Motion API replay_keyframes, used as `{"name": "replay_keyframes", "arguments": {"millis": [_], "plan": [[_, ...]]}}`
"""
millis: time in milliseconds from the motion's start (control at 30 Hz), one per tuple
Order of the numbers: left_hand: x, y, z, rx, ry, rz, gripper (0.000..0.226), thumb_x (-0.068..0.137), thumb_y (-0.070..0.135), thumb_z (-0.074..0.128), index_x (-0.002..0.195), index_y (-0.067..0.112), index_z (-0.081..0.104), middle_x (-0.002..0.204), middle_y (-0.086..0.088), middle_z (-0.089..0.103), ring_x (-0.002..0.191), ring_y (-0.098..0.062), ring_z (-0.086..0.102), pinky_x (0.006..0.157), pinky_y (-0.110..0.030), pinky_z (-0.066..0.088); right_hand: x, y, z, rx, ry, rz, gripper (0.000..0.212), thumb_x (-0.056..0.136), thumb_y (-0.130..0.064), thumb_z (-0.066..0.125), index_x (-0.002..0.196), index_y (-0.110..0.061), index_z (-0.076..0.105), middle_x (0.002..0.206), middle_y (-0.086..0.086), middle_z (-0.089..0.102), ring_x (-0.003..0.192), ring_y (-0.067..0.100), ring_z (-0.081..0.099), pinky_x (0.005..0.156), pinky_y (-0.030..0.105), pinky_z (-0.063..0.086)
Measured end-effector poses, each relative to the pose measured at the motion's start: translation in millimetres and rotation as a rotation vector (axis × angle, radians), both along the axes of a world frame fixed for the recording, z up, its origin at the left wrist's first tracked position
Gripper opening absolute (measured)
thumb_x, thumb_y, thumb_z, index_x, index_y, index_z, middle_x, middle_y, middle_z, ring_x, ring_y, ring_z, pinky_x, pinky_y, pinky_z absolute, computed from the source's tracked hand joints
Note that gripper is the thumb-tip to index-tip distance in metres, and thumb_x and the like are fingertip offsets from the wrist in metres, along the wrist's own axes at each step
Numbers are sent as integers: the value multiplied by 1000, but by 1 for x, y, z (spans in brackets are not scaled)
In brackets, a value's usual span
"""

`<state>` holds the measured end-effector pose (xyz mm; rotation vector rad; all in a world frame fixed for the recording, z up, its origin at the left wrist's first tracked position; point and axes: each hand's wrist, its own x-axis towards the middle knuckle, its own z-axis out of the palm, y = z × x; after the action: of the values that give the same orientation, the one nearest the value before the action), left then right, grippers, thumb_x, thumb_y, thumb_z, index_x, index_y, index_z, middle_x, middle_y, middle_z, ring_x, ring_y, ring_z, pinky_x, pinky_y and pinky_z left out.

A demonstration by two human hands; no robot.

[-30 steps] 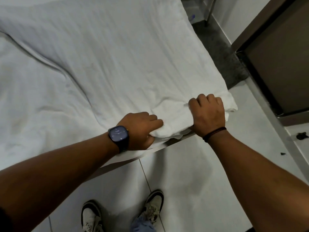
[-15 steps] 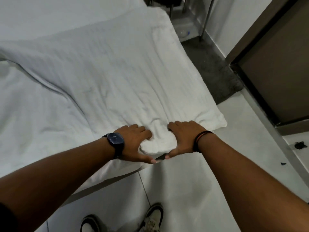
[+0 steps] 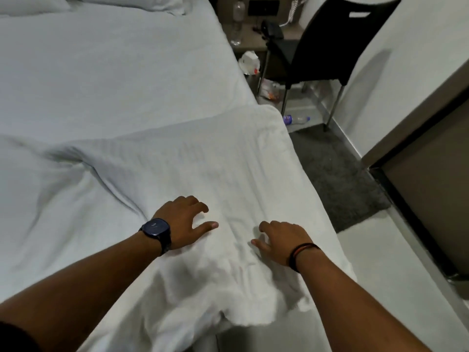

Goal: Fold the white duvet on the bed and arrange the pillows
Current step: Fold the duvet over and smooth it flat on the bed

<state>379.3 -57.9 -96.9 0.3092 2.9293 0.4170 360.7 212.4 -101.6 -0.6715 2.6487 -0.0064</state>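
The white duvet point(image 3: 215, 158) lies in a folded band across the foot of the bed point(image 3: 101, 72), its near corner hanging past the mattress edge. My left hand point(image 3: 184, 222), with a dark watch on the wrist, rests palm down on the duvet, fingers spread. About a hand's width to the right, my right hand point(image 3: 279, 240), a black band at its wrist, hovers over or lightly touches the duvet with fingers apart. Neither hand grips cloth. Two white pillows point(image 3: 132, 2) lie at the far head of the bed, partly cut off by the frame.
A black chair point(image 3: 319, 44) stands right of the bed beside a nightstand with a clear bottle point(image 3: 237, 24). Litter and a plastic bottle point(image 3: 295, 119) lie on the floor. A dark mat point(image 3: 337, 179) lies beside the bed. A brown door point(image 3: 431, 189) stands at the right.
Both hands let go of the bunched duvet corner and moved forward onto the duvet, now flat and apart. The view tilted up, showing the pillows and chair.
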Motion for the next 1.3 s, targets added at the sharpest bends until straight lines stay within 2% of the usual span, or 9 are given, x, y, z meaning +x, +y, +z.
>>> {"name": "replay_keyframes", "arguments": {"millis": [300, 433, 567, 667, 800, 900, 1067, 1167, 1300], "plan": [[-122, -162, -5, 38, 57, 511, 53, 80, 66, 50, 113, 27, 62, 125, -6, 58, 114, -29, 52, 95, -40, 43, -155, -100, -14, -209, 183, -124, 38, 94, -41, 45, 124, -19, 51, 115, 9, 59, 105, 31, 56, 84, 37, 46], [-188, -209, -23, -50, -19, 637, 65, 80, 68, 49, 131, 29, 49, 139, -7, 47, 123, -35, 46, 99, -46, 40, -247, -136, -34, -352, 306, -245, 38, 92, -31, 51, 127, -15, 51, 117, 17, 56, 108, 38, 52, 87, 45, 45], [-239, -238, -62, -140, -252, 690, 93, 74, 77, 47, 147, 27, 20, 150, -8, 35, 131, -36, 39, 104, -47, 34, -334, -155, -63, -230, 311, -258, 72, 88, -44, 55, 149, -27, 20, 152, 11, 26, 141, 29, 21, 110, 51, 22], [-249, -243, -95, -207, -364, 687, 95, 61, 87, 43, 132, 24, 43, 132, -9, 54, 120, -37, 48, 100, -47, 40, -374, -157, -94, 5, 193, -252, 79, 85, -64, 44, 149, -35, 7, 158, 2, 12, 146, 24, -1, 111, 59, 1], [-251, -229, -100, -186, -185, 727, 32, 81, 57, 59, 88, 25, 60, 92, -6, 63, 95, -33, 57, 82, -38, 40, -388, -161, -114, 8, 314, -143, 41, 90, -53, 42, 122, -29, 50, 128, 5, 51, 124, 31, 36, 100, 54, 23], [-265, -215, -82, -98, -108, 705, 25, 84, 47, 61, 75, 24, 57, 85, -5, 62, 89, -32, 58, 71, -32, 38, -406, -158, -100, 3, 478, 13, 28, 93, -41, 43, 108, -22, 57, 106, 7, 63, 105, 33, 50, 93, 47, 28], [-332, -185, -57, 264, 214, 603, 21, 79, 38, 68, 89, 19, 68, 93, -4, 68, 91, -22, 60, 74, -26, 42, -434, -134, -71, 55, 620, -482, 23, 91, -29, 49, 107, -16, 59, 105, 22, 60, 106, 39, 50, 99, 56, 27], [-342, -210, -61, 409, 139, 666, 32, 79, 54, 62, 98, 28, 67, 102, 5, 67, 99, -14, 60, 87, -26, 46, -422, -165, -67, -13, 560, -337, 45, 86, -40, 58, 125, -20, 50, 125, 22, 50, 121, 36, 41, 104, 56, 22], [-268, -335, -69, 109, -94, 721, 78, 73, 84, 31, 122, 30, 57, 133, -4, 56, 124, -28, 49, 107, -41, 37, -381, -276, -65, -265, 253, -46, 94, 65, -81, 46, 143, -31, 30, 143, 6, 43, 135, 22, 34, 108, 53, 19]]}}
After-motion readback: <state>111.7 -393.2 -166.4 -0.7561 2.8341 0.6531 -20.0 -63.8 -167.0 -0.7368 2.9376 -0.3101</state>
